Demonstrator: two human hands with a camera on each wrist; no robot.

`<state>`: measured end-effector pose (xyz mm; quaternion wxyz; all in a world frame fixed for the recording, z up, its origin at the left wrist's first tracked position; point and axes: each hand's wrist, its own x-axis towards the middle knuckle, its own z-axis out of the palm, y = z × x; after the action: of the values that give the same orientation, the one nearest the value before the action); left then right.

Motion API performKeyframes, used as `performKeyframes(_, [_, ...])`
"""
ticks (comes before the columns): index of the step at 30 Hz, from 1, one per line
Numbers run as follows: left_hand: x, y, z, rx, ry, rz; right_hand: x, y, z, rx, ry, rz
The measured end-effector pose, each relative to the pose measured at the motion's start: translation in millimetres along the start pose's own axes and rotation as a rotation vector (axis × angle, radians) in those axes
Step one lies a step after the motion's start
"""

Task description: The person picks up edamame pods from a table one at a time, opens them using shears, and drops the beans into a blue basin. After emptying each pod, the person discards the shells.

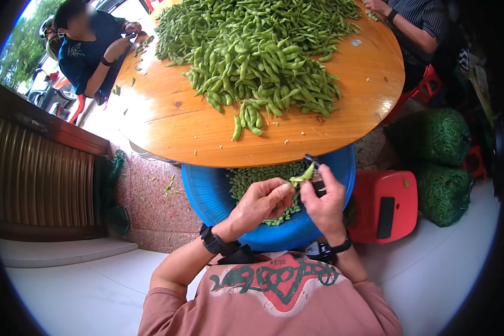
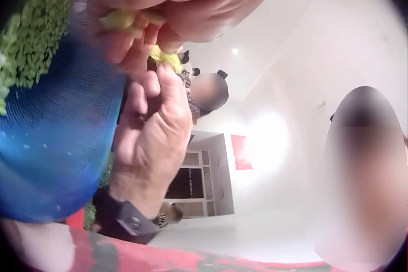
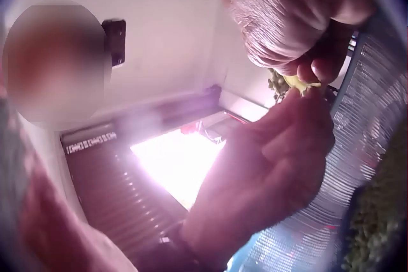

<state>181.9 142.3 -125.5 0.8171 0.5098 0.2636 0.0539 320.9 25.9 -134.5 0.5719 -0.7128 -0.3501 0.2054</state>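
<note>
Above the blue basin (image 1: 193,210), both hands meet at a split green edamame pod (image 1: 303,176). My left hand (image 1: 261,203) has its fingers curled, with thumb and forefinger pinching the pod's left end. From the other side my right hand (image 1: 326,201) pinches the pod between thumb and fingers. A small black piece (image 1: 311,161) shows at the right fingertips. In the left wrist view, the yellow-green pod (image 2: 167,59) sticks out over the right thumb tip. The right wrist view shows the pod (image 3: 299,83) between both hands' fingertips. Shelled green beans (image 1: 246,180) lie in the basin below.
A big heap of edamame pods (image 1: 257,61) covers much of the round wooden table (image 1: 168,126), whose edge overhangs the basin. On the right are a red stool (image 1: 369,204) and full green net sacks (image 1: 443,193). Two people (image 1: 89,50) sit at the table's sides.
</note>
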Motion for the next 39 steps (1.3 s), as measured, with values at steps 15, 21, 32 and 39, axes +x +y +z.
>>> performKeyframes(15, [33, 68, -85, 1.425, 0.768, 0.686, -7, 2, -147, -0.855, 0.119, -0.051])
performKeyframes(21, [3, 66, -57, 0.857, 0.634, 0.533, 4, -32, -59, -0.078, 0.019, 0.08])
performKeyframes(32, [-10, 21, 8, 0.263, 0.222, 0.424, 16, -43, -12, 0.672, -0.395, 0.444])
performKeyframes(39, [-11, 22, 7, 0.321, 0.16, 0.533, 16, -32, -17, 0.559, -0.421, 0.303])
